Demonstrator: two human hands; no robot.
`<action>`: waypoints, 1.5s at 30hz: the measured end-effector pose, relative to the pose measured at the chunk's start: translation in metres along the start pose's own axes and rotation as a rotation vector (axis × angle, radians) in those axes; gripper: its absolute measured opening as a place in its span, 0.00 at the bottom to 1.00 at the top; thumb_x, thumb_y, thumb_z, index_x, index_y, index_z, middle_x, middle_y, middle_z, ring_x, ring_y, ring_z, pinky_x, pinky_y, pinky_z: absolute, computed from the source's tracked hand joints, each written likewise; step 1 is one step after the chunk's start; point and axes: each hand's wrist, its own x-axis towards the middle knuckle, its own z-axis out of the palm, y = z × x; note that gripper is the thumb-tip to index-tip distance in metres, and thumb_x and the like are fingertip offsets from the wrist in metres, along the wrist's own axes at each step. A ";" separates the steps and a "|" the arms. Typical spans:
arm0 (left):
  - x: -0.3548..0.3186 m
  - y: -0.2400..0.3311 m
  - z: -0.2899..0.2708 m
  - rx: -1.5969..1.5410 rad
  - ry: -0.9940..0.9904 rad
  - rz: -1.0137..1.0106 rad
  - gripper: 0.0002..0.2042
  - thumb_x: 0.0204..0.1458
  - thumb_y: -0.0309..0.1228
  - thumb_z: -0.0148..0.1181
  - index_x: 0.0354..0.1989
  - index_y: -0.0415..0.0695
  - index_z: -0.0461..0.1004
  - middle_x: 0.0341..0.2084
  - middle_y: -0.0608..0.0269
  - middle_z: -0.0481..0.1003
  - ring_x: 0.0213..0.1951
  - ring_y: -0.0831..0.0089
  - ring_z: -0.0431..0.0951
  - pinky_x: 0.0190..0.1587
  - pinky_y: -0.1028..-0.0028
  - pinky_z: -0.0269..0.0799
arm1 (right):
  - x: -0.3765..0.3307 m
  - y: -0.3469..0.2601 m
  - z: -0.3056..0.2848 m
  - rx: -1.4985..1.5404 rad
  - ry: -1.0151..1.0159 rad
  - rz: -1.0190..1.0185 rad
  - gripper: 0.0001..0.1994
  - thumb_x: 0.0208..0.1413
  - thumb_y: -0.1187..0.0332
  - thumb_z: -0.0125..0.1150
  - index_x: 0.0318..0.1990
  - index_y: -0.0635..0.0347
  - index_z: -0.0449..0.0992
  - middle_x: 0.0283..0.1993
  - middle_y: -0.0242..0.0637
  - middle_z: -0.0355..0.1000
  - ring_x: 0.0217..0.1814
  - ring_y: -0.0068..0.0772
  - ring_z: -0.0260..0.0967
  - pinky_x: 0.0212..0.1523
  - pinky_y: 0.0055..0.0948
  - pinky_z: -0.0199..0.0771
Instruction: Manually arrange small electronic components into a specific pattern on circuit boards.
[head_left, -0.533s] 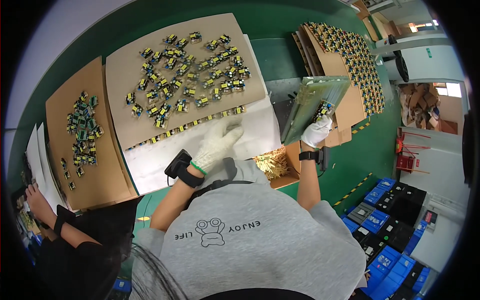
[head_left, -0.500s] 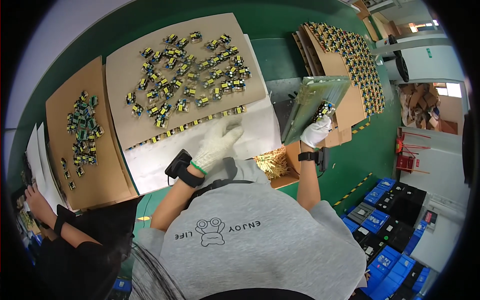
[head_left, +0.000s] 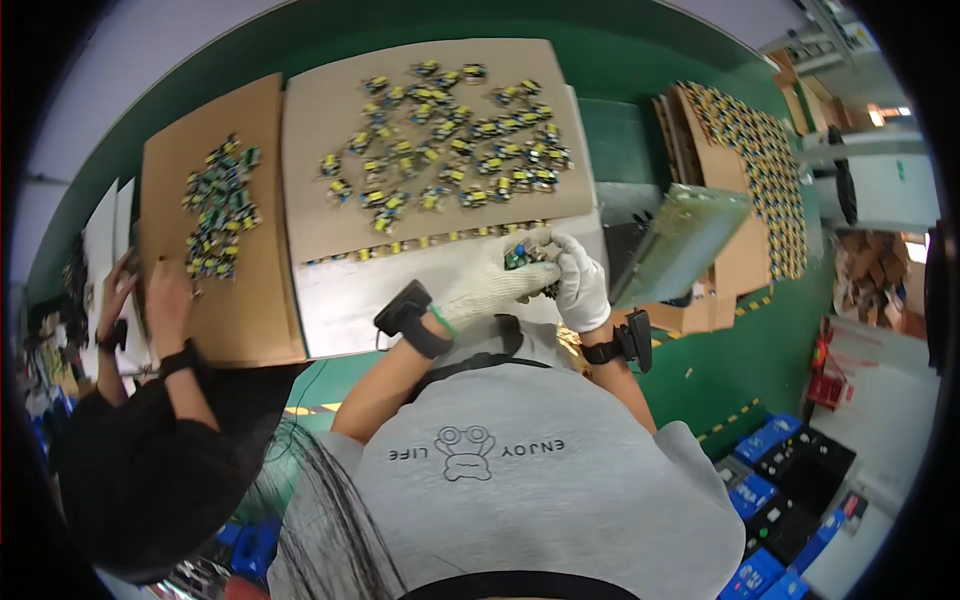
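Observation:
In front of my body, at the near side of the cardboard-topped table, my gloved hands meet. My left hand (head_left: 495, 285) is closed around a small circuit board (head_left: 522, 256) with green and blue parts. My right hand (head_left: 582, 288) presses against the same cluster from the other side, its fingers bent; how many boards are held is hidden by the gloves. Just beyond them runs a row of small boards with yellow-topped parts (head_left: 435, 240) along the cardboard edge. Many similar boards (head_left: 450, 125) lie scattered on the cardboard sheet (head_left: 330, 225).
A tilted greenish glass-like panel (head_left: 685, 245) stands right of my right hand. Behind it, stacked cardboard (head_left: 735, 180) carries dense rows of boards (head_left: 765, 160). At left, a co-worker's hands (head_left: 165, 300) are beside another cardboard sheet (head_left: 265, 310) with piled boards. Blue and black crates (head_left: 790, 460) stand lower right.
My right hand has come left from the panel with the boards and met my left hand. The view has shifted, and a second co-worker's hand now shows at the left.

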 end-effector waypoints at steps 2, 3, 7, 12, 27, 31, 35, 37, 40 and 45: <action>-0.005 0.005 -0.008 -0.066 0.102 -0.134 0.17 0.50 0.37 0.61 0.43 0.39 0.72 0.26 0.68 0.75 0.22 0.83 0.74 0.23 0.82 0.70 | 0.008 0.004 0.022 0.075 0.131 -0.002 0.14 0.59 0.66 0.44 0.43 0.65 0.72 0.29 0.46 0.72 0.29 0.47 0.71 0.34 0.37 0.70; -0.007 -0.003 -0.014 -0.061 0.136 -0.128 0.17 0.50 0.37 0.61 0.43 0.39 0.72 0.26 0.68 0.75 0.22 0.83 0.74 0.23 0.82 0.70 | 0.014 0.003 0.031 0.128 0.268 0.016 0.13 0.59 0.66 0.45 0.43 0.65 0.72 0.29 0.46 0.72 0.30 0.47 0.70 0.34 0.36 0.69; -0.023 -0.038 -0.047 -0.295 0.464 -0.027 0.14 0.51 0.37 0.60 0.40 0.40 0.72 0.25 0.66 0.75 0.20 0.78 0.75 0.21 0.80 0.71 | 0.029 0.003 0.060 0.261 -0.034 0.486 0.18 0.61 0.56 0.46 0.35 0.64 0.73 0.21 0.35 0.64 0.24 0.26 0.64 0.28 0.29 0.67; -0.052 -0.041 -0.077 -0.670 0.545 0.037 0.14 0.56 0.40 0.51 0.43 0.43 0.69 0.32 0.60 0.76 0.26 0.71 0.78 0.21 0.77 0.72 | 0.056 -0.032 0.103 0.600 -0.234 0.769 0.21 0.59 0.49 0.45 0.28 0.57 0.71 0.16 0.27 0.59 0.14 0.17 0.54 0.15 0.21 0.57; -0.118 -0.043 -0.141 -0.904 1.139 0.445 0.16 0.57 0.45 0.48 0.42 0.44 0.67 0.30 0.63 0.73 0.22 0.76 0.71 0.27 0.80 0.70 | 0.114 -0.101 0.230 -0.261 -0.235 -0.573 0.14 0.48 0.61 0.57 0.39 0.60 0.70 0.42 0.44 0.69 0.41 0.45 0.67 0.37 0.40 0.65; -0.093 -0.029 -0.135 -0.693 1.193 0.343 0.20 0.57 0.51 0.45 0.39 0.45 0.67 0.28 0.65 0.72 0.26 0.76 0.72 0.30 0.77 0.69 | 0.096 -0.108 0.226 0.523 -0.486 0.157 0.22 0.54 0.52 0.54 0.36 0.68 0.71 0.31 0.50 0.72 0.35 0.44 0.71 0.38 0.36 0.69; -0.066 -0.040 -0.151 -0.793 1.125 0.377 0.22 0.56 0.54 0.43 0.38 0.46 0.67 0.27 0.68 0.71 0.29 0.76 0.72 0.29 0.77 0.68 | 0.115 -0.081 0.246 0.341 -0.525 0.097 0.25 0.60 0.53 0.46 0.50 0.71 0.69 0.40 0.52 0.73 0.44 0.39 0.70 0.46 0.28 0.66; -0.052 -0.081 -0.176 -0.621 1.280 0.420 0.22 0.58 0.51 0.42 0.45 0.45 0.68 0.31 0.67 0.70 0.31 0.81 0.71 0.30 0.79 0.69 | 0.131 -0.109 0.242 0.554 -0.609 0.213 0.24 0.61 0.54 0.43 0.51 0.68 0.68 0.44 0.49 0.72 0.48 0.37 0.68 0.50 0.28 0.64; -0.042 -0.028 -0.180 -1.040 1.172 0.448 0.21 0.56 0.53 0.46 0.38 0.45 0.69 0.24 0.67 0.70 0.25 0.79 0.71 0.24 0.80 0.69 | 0.171 -0.098 0.253 0.516 -0.714 0.317 0.25 0.61 0.51 0.42 0.46 0.68 0.71 0.33 0.40 0.73 0.36 0.32 0.70 0.41 0.31 0.69; -0.017 -0.004 -0.187 -1.054 1.300 0.379 0.22 0.53 0.55 0.49 0.36 0.46 0.69 0.22 0.69 0.70 0.22 0.81 0.69 0.23 0.82 0.67 | 0.236 -0.052 0.283 -0.183 -0.275 -0.407 0.21 0.59 0.52 0.44 0.28 0.58 0.74 0.21 0.37 0.72 0.22 0.39 0.69 0.25 0.37 0.67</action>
